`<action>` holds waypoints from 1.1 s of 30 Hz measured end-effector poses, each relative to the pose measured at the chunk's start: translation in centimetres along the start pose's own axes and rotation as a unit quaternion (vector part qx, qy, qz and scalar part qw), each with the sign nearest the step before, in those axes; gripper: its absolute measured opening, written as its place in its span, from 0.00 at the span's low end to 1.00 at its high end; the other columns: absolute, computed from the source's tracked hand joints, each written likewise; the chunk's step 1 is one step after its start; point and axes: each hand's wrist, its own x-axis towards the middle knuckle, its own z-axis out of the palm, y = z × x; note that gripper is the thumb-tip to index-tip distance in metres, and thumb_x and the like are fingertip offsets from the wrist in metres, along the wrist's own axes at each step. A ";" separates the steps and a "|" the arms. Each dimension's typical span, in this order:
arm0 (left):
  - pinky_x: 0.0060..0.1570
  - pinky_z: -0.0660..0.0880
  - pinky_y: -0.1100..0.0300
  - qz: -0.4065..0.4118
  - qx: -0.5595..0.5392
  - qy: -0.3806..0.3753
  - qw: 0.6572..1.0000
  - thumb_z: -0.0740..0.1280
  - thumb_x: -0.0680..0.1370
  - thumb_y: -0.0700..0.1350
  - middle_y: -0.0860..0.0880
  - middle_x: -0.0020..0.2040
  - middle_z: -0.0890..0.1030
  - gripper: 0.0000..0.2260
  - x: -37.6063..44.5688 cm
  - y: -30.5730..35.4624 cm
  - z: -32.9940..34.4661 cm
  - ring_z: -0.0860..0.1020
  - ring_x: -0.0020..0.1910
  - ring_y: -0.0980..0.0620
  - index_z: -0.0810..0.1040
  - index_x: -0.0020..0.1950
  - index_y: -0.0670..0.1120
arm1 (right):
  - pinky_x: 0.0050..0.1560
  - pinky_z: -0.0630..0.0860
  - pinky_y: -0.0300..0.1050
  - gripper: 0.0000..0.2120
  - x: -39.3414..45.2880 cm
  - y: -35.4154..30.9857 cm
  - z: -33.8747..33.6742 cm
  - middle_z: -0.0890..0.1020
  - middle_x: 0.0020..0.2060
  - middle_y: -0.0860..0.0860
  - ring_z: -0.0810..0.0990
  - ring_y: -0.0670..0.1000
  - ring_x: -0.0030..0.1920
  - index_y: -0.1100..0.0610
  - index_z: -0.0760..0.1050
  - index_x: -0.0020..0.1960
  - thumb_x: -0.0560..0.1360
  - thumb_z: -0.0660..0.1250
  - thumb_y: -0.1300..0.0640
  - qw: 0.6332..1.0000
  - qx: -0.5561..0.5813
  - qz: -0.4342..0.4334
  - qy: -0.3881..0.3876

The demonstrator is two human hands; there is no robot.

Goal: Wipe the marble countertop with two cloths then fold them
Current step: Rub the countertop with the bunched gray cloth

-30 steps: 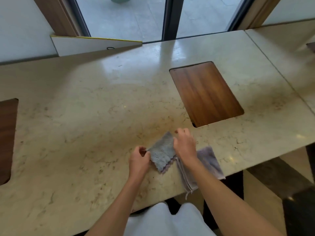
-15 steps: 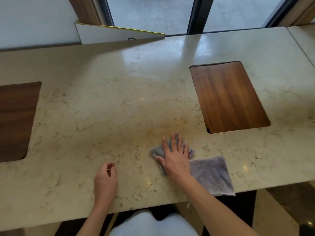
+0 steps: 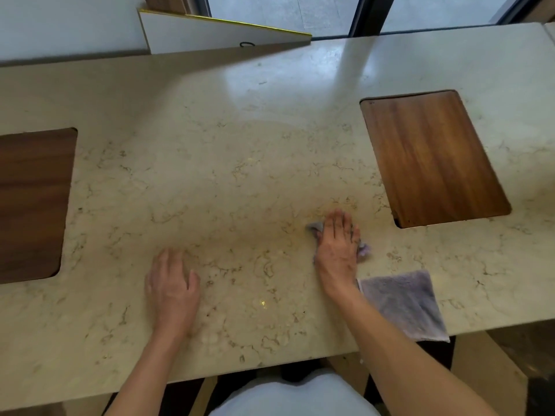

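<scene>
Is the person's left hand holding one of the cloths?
No, the left hand rests flat on the marble countertop; the grey cloth is under the right hand, the purple cloth beside that forearm.

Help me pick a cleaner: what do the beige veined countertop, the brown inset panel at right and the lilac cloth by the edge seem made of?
Beige veined countertop: polished marble or similar stone, by its brown veins and window glare. Brown inset panel: wood or veneer, satin, with streaky grain. Lilac cloth: likely microfibre, matte and fuzzy.
</scene>
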 end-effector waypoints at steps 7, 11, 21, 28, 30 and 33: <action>0.78 0.48 0.40 0.046 0.112 -0.051 0.991 0.53 0.82 0.62 0.43 0.83 0.54 0.29 2.2 -4.3 0.3 0.50 0.82 0.42 0.59 0.81 0.52 | 0.78 0.55 0.57 0.25 -12.6 -10.2 2.4 0.63 0.78 0.59 0.62 0.60 0.79 0.61 0.63 0.79 0.83 0.58 0.59 0.977 0.059 -0.202 -0.020; 0.79 0.45 0.42 0.060 0.125 -0.045 0.989 0.40 0.79 0.66 0.46 0.84 0.48 0.33 2.2 -4.9 0.8 0.46 0.82 0.45 0.51 0.82 0.54 | 0.76 0.63 0.57 0.28 -12.6 -6.6 1.5 0.65 0.78 0.57 0.61 0.57 0.79 0.60 0.59 0.80 0.80 0.56 0.64 0.958 0.026 -0.281 -0.045; 0.78 0.44 0.42 0.069 0.100 -0.072 0.990 0.45 0.81 0.64 0.46 0.84 0.48 0.31 2.5 -5.2 0.2 0.45 0.82 0.46 0.52 0.82 0.54 | 0.80 0.48 0.58 0.38 -11.8 -13.6 2.4 0.59 0.80 0.59 0.50 0.58 0.81 0.60 0.49 0.82 0.81 0.68 0.60 0.996 0.049 -0.073 0.027; 0.76 0.53 0.38 0.076 0.091 -0.045 0.992 0.51 0.79 0.61 0.40 0.81 0.57 0.30 4.1 -9.4 -1.7 0.53 0.81 0.41 0.64 0.78 0.50 | 0.78 0.62 0.55 0.19 -11.6 -10.7 1.5 0.69 0.77 0.53 0.62 0.54 0.79 0.54 0.73 0.72 0.81 0.65 0.57 0.945 0.039 -0.319 -0.051; 0.76 0.52 0.38 0.067 0.098 -0.035 0.992 0.52 0.80 0.60 0.40 0.82 0.56 0.28 4.4 -11.4 -2.4 0.53 0.81 0.41 0.63 0.78 0.50 | 0.78 0.60 0.57 0.18 -7.3 -7.0 0.2 0.70 0.76 0.54 0.62 0.55 0.79 0.52 0.75 0.68 0.79 0.67 0.60 0.986 -0.001 -0.160 -0.038; 0.77 0.51 0.37 0.044 0.089 -0.023 0.995 0.56 0.82 0.57 0.41 0.82 0.55 0.25 4.9 -13.6 -3.0 0.53 0.81 0.40 0.63 0.78 0.50 | 0.80 0.53 0.62 0.28 -3.5 -6.1 -0.8 0.60 0.81 0.55 0.55 0.57 0.81 0.56 0.62 0.79 0.84 0.45 0.46 0.998 0.011 0.048 -0.031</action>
